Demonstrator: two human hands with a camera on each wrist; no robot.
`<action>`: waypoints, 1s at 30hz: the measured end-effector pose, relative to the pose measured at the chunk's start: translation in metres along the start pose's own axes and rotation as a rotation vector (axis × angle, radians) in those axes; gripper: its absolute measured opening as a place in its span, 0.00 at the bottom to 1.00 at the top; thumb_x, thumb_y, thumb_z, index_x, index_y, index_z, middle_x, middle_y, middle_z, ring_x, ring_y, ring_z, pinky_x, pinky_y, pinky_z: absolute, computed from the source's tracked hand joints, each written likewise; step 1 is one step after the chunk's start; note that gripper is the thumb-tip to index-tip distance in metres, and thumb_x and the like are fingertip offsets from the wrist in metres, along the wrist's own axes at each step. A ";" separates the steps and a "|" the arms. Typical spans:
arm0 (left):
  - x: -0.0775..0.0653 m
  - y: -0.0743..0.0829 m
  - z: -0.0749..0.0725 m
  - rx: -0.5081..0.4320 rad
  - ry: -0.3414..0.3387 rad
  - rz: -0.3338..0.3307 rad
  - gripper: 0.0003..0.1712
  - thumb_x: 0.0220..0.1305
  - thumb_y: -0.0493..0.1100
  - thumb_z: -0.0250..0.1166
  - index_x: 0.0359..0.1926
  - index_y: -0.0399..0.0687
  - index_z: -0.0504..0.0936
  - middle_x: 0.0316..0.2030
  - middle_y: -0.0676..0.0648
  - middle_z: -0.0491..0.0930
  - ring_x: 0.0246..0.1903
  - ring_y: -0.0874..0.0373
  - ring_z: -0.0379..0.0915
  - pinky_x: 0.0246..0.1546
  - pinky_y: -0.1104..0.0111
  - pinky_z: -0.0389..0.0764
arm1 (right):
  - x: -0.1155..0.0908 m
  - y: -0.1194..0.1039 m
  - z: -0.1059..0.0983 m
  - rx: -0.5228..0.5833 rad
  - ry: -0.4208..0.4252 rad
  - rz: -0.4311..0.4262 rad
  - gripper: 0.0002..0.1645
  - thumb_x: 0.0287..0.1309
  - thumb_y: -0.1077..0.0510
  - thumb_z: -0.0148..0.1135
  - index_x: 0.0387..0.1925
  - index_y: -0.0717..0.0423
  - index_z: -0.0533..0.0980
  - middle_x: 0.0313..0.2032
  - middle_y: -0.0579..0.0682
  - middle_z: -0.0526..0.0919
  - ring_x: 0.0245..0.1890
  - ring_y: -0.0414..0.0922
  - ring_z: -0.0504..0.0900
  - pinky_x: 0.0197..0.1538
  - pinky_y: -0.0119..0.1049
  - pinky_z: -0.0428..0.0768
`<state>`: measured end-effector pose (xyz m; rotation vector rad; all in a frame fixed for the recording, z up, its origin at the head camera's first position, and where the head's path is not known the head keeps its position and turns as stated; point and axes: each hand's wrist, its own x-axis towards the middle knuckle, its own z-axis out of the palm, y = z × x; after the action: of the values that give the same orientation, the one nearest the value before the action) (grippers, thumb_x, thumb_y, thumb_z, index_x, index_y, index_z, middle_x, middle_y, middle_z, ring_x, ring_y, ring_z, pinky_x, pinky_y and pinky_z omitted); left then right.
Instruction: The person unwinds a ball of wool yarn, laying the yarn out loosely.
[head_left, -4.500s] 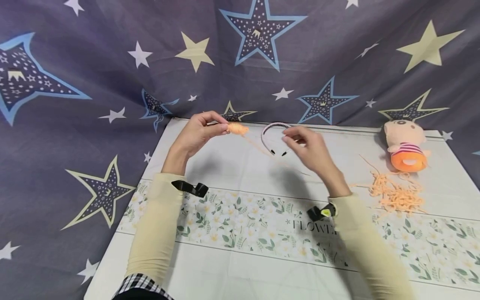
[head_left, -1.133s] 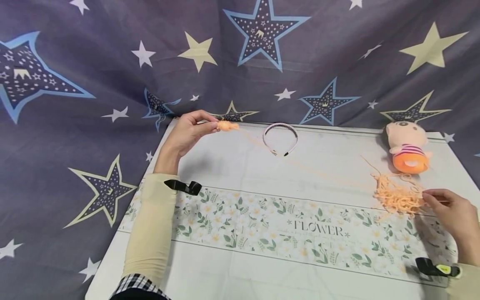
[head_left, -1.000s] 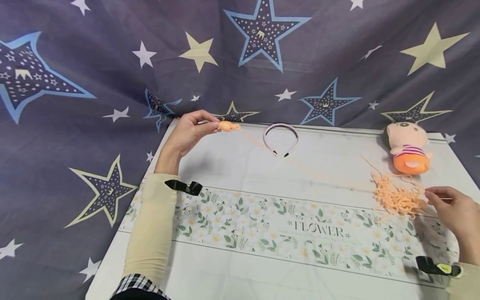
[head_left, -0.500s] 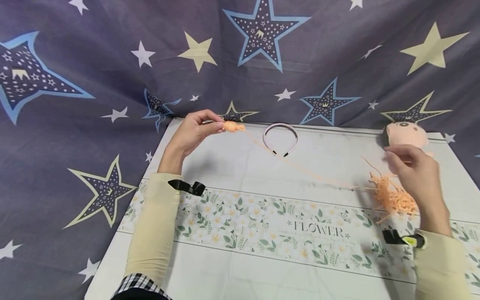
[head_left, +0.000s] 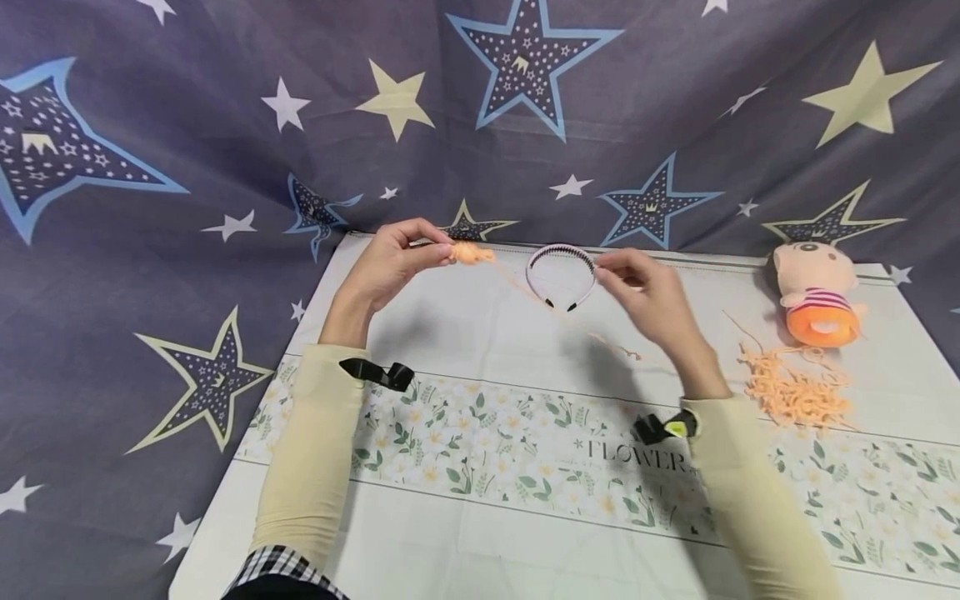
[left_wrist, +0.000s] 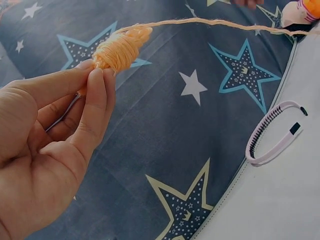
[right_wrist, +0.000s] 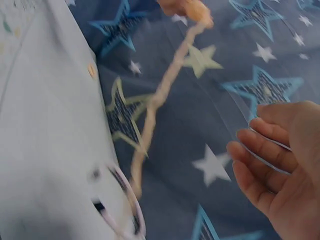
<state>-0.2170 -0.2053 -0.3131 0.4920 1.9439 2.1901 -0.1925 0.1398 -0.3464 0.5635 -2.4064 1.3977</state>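
Between thumb and fingertips, my left hand (head_left: 386, 271) pinches a small wound bundle of peach-orange yarn (left_wrist: 117, 52), raised above the back of the table. A yarn strand (right_wrist: 160, 92) trails from the bundle toward the right. My right hand (right_wrist: 287, 155) has loosely bent fingers with nothing between them, and the strand passes apart from it in the right wrist view. From the head view, that hand hovers at the right side of a pale pink headband (head_left: 536, 287) with black comb teeth. A loose heap of the same yarn (head_left: 798, 392) lies on the table at the right.
A plush doll (head_left: 817, 296) in a striped top and orange bottoms lies at the back right. The white tablecloth (head_left: 465, 333) carries a floral band across its middle. A dark star-patterned curtain (head_left: 480, 167) hangs behind the table.
My right hand has moved from the yarn heap at the right, past the doll, leftward to beside the headband. The left hand, still pinching the bundle, has shifted slightly right.
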 end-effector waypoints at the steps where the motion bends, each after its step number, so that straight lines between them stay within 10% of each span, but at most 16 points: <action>1: 0.000 0.000 0.000 -0.001 -0.001 0.001 0.06 0.60 0.28 0.63 0.35 0.42 0.83 0.39 0.46 0.79 0.37 0.56 0.80 0.46 0.69 0.83 | 0.002 -0.003 0.008 0.018 -0.021 -0.002 0.11 0.61 0.60 0.63 0.44 0.60 0.81 0.38 0.57 0.85 0.31 0.31 0.78 0.37 0.19 0.78; 16: 0.004 -0.005 0.000 0.044 -0.009 -0.003 0.04 0.60 0.32 0.65 0.36 0.42 0.83 0.40 0.44 0.79 0.38 0.56 0.81 0.48 0.68 0.83 | 0.013 -0.031 0.077 0.142 -0.175 -0.047 0.10 0.63 0.55 0.62 0.40 0.57 0.82 0.35 0.51 0.86 0.33 0.45 0.83 0.36 0.31 0.81; 30: 0.001 -0.006 -0.003 0.014 0.007 -0.012 0.06 0.60 0.29 0.64 0.35 0.43 0.83 0.41 0.45 0.77 0.38 0.56 0.80 0.47 0.69 0.83 | 0.010 -0.018 0.015 0.205 0.143 -0.019 0.08 0.61 0.64 0.62 0.36 0.68 0.80 0.26 0.53 0.83 0.26 0.38 0.81 0.30 0.23 0.79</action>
<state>-0.2197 -0.2065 -0.3187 0.4740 1.9625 2.1749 -0.1937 0.1170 -0.3357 0.5138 -2.1563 1.6300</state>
